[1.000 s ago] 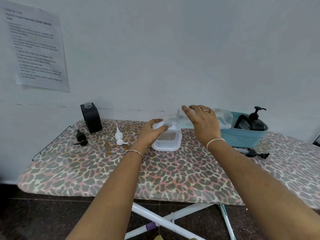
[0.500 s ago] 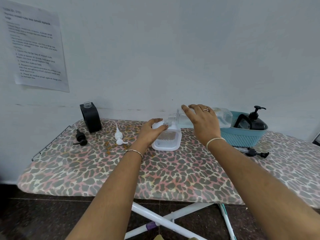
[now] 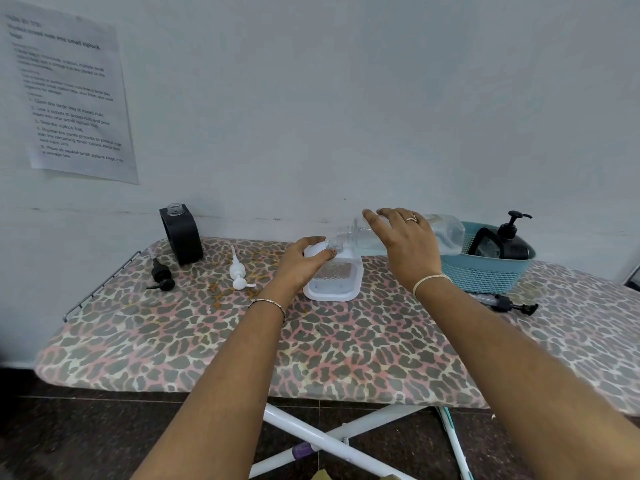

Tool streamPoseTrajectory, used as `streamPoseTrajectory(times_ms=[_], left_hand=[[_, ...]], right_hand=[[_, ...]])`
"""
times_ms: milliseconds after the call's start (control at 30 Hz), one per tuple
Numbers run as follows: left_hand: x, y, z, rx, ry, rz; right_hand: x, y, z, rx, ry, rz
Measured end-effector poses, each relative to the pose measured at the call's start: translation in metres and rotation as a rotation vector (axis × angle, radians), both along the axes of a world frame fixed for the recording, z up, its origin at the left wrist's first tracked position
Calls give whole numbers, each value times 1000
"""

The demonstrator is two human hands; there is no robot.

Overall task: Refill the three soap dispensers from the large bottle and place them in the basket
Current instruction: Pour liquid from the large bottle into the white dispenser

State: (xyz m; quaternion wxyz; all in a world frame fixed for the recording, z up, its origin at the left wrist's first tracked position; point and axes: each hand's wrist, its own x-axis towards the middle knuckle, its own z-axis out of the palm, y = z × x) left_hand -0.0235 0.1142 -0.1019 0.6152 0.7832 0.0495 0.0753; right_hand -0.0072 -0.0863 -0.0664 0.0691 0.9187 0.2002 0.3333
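Bottle lies tipped sideways, right grip curled round it, mouth over the white dispenser — left grip clamped on its top — basket just right of the right grip.

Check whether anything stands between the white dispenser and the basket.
Yes. The large bottle, held on its side by the right hand, spans the gap from the white dispenser to the basket. A black dispenser already sits in the basket.

Head view looks forward and down across the ironing board toward the wall.
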Motion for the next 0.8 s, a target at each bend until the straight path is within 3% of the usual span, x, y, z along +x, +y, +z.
streamPoseTrajectory(times_ms=[800], left_hand=[[0, 0, 1, 21, 7, 0]], right_hand=[[0, -1, 3, -30, -5, 4]])
